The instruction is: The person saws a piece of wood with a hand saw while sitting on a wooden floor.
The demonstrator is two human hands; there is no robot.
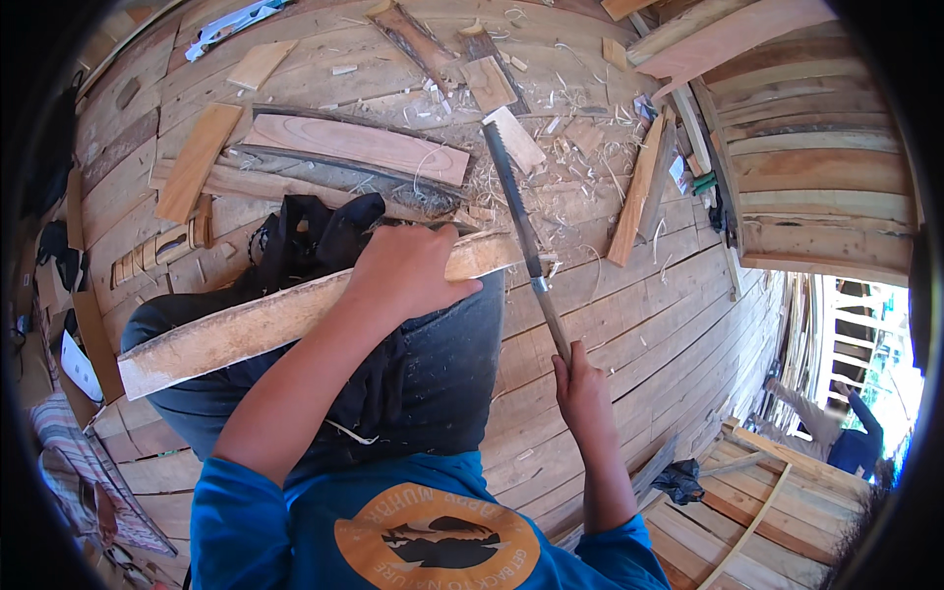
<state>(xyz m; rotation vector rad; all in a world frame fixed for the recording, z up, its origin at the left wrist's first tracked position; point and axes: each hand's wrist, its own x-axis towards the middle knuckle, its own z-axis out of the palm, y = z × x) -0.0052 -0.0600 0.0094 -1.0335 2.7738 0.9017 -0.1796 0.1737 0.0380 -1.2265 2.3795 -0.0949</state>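
A long, pale wooden board (251, 326) with a rough bark edge lies slantwise across my lap. My left hand (408, 267) is closed over it near its right end, with the thumb spread along the face. In my right hand (584, 386) is the wooden handle of a hand saw (511, 202), fingers wrapped round it. The long toothed blade points away from me and passes close by the board's right end; whether it touches the wood I cannot tell. Dark cloth (310, 231) shows behind the board, over my legs.
Wood shavings and offcuts litter the plank floor (629, 344) ahead. A reddish board (359, 146) and a short plank (200, 162) lie at the far left, and a leaning plank (637, 192) at the right. A slatted wooden panel (816, 167) stands far right, with another person (851, 442) below it.
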